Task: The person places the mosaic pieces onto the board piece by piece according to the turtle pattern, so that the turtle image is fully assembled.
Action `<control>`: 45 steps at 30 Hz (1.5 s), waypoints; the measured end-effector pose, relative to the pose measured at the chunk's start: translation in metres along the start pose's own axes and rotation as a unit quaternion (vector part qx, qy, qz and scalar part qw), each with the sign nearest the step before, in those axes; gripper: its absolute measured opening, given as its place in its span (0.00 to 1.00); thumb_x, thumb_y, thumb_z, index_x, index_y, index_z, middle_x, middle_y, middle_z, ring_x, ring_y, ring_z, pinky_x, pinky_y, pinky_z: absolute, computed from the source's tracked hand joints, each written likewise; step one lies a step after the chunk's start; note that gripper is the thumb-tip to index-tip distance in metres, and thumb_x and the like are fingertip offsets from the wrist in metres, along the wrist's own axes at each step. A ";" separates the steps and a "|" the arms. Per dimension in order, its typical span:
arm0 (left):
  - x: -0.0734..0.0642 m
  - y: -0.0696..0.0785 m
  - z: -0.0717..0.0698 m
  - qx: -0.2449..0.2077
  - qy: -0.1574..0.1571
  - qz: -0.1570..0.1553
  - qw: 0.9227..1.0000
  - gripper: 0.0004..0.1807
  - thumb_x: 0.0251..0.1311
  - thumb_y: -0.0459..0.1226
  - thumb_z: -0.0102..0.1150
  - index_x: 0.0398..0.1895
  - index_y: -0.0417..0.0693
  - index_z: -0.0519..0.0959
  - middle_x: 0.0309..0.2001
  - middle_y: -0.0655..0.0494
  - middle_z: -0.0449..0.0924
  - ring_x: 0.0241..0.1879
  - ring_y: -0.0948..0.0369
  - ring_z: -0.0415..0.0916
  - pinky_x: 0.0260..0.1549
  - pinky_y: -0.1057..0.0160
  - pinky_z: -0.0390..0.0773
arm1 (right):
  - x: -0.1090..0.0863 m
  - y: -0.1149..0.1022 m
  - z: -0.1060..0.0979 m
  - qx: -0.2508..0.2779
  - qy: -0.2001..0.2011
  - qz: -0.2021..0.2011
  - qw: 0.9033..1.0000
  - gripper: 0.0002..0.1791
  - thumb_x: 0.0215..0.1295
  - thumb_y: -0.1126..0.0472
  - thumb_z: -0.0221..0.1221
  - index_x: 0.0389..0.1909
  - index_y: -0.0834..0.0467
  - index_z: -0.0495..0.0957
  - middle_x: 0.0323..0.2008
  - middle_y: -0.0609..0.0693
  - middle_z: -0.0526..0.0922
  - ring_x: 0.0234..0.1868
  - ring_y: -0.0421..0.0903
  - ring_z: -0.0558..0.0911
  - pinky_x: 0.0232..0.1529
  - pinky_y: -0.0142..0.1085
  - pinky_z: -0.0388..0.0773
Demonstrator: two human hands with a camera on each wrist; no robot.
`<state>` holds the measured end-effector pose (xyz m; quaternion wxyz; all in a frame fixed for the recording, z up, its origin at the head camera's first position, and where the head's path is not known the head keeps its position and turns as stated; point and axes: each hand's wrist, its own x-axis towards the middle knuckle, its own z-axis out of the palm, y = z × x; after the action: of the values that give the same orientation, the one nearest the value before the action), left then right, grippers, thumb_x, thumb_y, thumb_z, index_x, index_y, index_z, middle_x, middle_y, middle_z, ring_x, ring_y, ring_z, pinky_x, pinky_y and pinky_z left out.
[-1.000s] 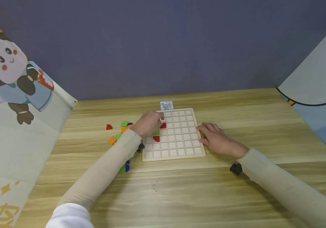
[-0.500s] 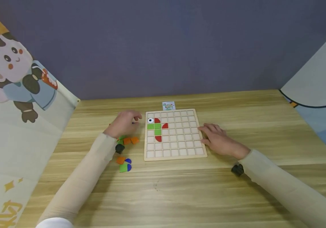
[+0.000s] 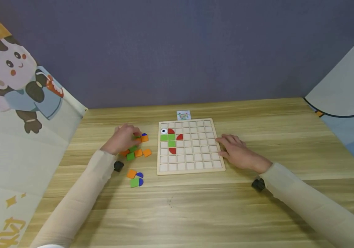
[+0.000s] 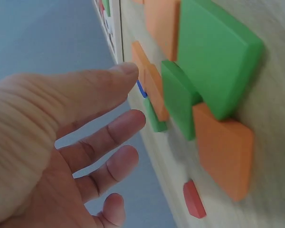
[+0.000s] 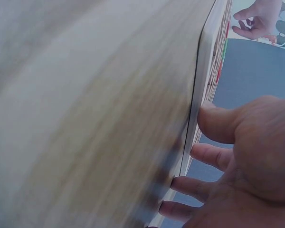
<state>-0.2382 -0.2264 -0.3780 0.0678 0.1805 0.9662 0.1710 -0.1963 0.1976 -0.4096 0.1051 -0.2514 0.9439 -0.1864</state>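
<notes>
My left hand point(image 3: 123, 138) is over the loose tiles left of the board, fingers loosely bent. In the left wrist view nothing lies between its thumb and fingers. Near them are a green square tile point(image 4: 216, 52), an orange tile point(image 4: 224, 151) and a small red piece point(image 4: 194, 198). The wooden grid board point(image 3: 195, 165) holds several green squares point(image 3: 171, 143), a white eye tile point(image 3: 164, 131) and several red quarter-round pieces point(image 3: 172, 151). At the board's right edge rests my right hand point(image 3: 237, 151), its fingertips touching the rim point(image 5: 205, 61).
A small picture card point(image 3: 183, 115) lies behind the board. Closer to the front left are an orange tile point(image 3: 131, 174), a green tile point(image 3: 134, 183) and blue rounded pieces point(image 3: 141, 182). A dark wall point(image 3: 195, 51) stands behind the table point(image 3: 195, 210).
My left hand has moved from above the board's upper left, where the eye tile now shows, leftward to the loose tiles. My right hand has stayed at the board's edge.
</notes>
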 end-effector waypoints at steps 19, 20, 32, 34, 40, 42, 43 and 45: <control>0.000 -0.008 0.008 0.020 -0.004 -0.002 1.000 0.10 0.52 0.34 0.69 0.38 0.45 0.82 0.37 0.54 0.81 0.41 0.53 0.69 0.42 0.49 0.57 | 0.000 0.000 0.000 -0.003 -0.006 0.007 1.000 0.29 0.72 0.57 0.50 0.69 0.60 0.56 0.68 0.68 0.51 0.67 0.67 0.50 0.56 0.67 0.50; 0.000 -0.008 0.008 0.022 -0.002 -0.002 1.000 0.10 0.51 0.34 0.69 0.38 0.45 0.82 0.37 0.54 0.80 0.41 0.53 0.69 0.41 0.50 0.57 | 0.000 0.000 0.000 -0.002 -0.006 0.008 1.000 0.29 0.72 0.57 0.51 0.69 0.60 0.56 0.68 0.68 0.51 0.67 0.67 0.50 0.56 0.67 0.50; 0.002 0.001 0.006 0.028 0.071 0.053 0.996 0.09 0.49 0.37 0.70 0.34 0.45 0.84 0.33 0.57 0.81 0.39 0.55 0.71 0.42 0.51 0.59 | -0.001 -0.001 -0.002 -0.002 -0.006 0.007 1.000 0.29 0.72 0.57 0.51 0.69 0.60 0.56 0.68 0.68 0.51 0.67 0.67 0.51 0.56 0.66 0.51; 0.003 0.005 0.006 0.031 0.075 0.065 0.995 0.10 0.50 0.37 0.70 0.35 0.45 0.84 0.33 0.57 0.81 0.40 0.55 0.71 0.45 0.48 0.59 | -0.001 -0.001 -0.001 -0.001 -0.007 0.007 1.000 0.28 0.72 0.58 0.51 0.69 0.61 0.56 0.68 0.68 0.51 0.67 0.67 0.50 0.56 0.66 0.50; 0.006 0.021 0.006 0.021 0.083 0.087 0.993 0.10 0.50 0.37 0.69 0.35 0.45 0.83 0.35 0.56 0.81 0.43 0.54 0.70 0.57 0.36 0.49 | 0.000 0.000 -0.001 0.002 -0.005 0.003 1.000 0.28 0.72 0.57 0.51 0.69 0.60 0.56 0.68 0.68 0.50 0.67 0.67 0.50 0.56 0.67 0.49; 0.007 0.027 0.006 0.010 0.084 0.093 0.992 0.09 0.50 0.37 0.70 0.35 0.45 0.83 0.35 0.56 0.81 0.43 0.55 0.70 0.58 0.36 0.49 | 0.000 0.000 0.000 0.002 -0.004 0.002 1.000 0.29 0.72 0.57 0.51 0.69 0.60 0.56 0.68 0.68 0.50 0.67 0.67 0.50 0.56 0.68 0.50; 0.008 0.029 0.006 0.005 0.085 0.097 0.992 0.09 0.50 0.37 0.70 0.34 0.45 0.82 0.35 0.56 0.80 0.43 0.55 0.70 0.57 0.37 0.50 | 0.000 0.000 0.000 0.002 -0.004 0.001 1.000 0.29 0.72 0.57 0.51 0.69 0.60 0.56 0.68 0.68 0.50 0.67 0.67 0.50 0.56 0.68 0.50; 0.010 0.034 0.006 0.000 0.089 0.104 0.991 0.09 0.50 0.37 0.70 0.34 0.46 0.82 0.34 0.57 0.80 0.42 0.55 0.69 0.56 0.40 0.53 | 0.000 0.000 0.000 0.002 -0.004 0.001 1.000 0.29 0.72 0.57 0.51 0.69 0.60 0.56 0.68 0.68 0.51 0.67 0.67 0.50 0.56 0.68 0.50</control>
<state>-0.2352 -0.1906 -0.3722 -0.0364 0.2643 0.9444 0.1921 -0.1963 0.1979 -0.4094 0.1094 -0.2505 0.9436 -0.1869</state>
